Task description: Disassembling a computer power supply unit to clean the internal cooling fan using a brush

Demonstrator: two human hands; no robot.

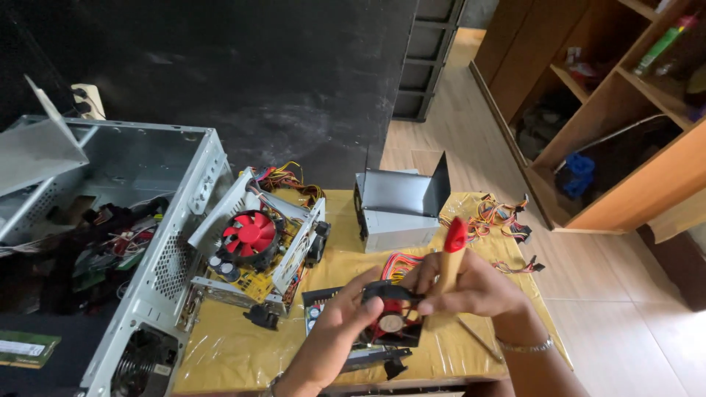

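Observation:
My left hand (340, 327) grips the left side of a small black fan with red blades (391, 321), held just above a yellow plastic-covered table (235, 351). My right hand (471, 288) is wrapped around a brush or tool with a wooden handle and red tip (451, 254), its lower end at the fan. A silver bracelet (526, 345) sits on my right wrist. Under the fan lies a dark circuit card (318, 300), mostly hidden by my hands.
An open power supply with a red fan (254, 237) lies at table centre-left. A grey metal box (401, 202) stands behind. Coloured wire bundles (500, 217) trail right. An open computer case (140, 242) sits left. Wooden shelves (625, 110) stand at right.

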